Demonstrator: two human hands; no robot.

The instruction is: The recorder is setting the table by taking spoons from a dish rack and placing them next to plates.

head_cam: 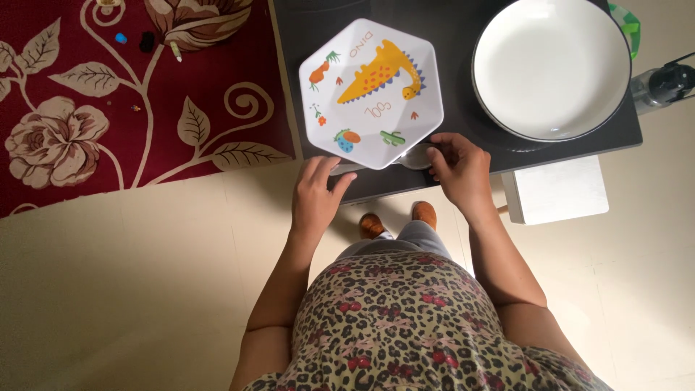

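As both hands lift it, glossy hexagonal plate, round white pan

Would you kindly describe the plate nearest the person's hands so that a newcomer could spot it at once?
Find the dark tabletop beside the red floral rug. Near its front edge, just beyond both hands, lies a white six-sided plate. Unlike the plain round white bowl beside it, it bears an orange cartoon dinosaur.

Single head-worn view, looking straight down from above, fairly near, over both hands at the dark table edge, with floor and rug around.
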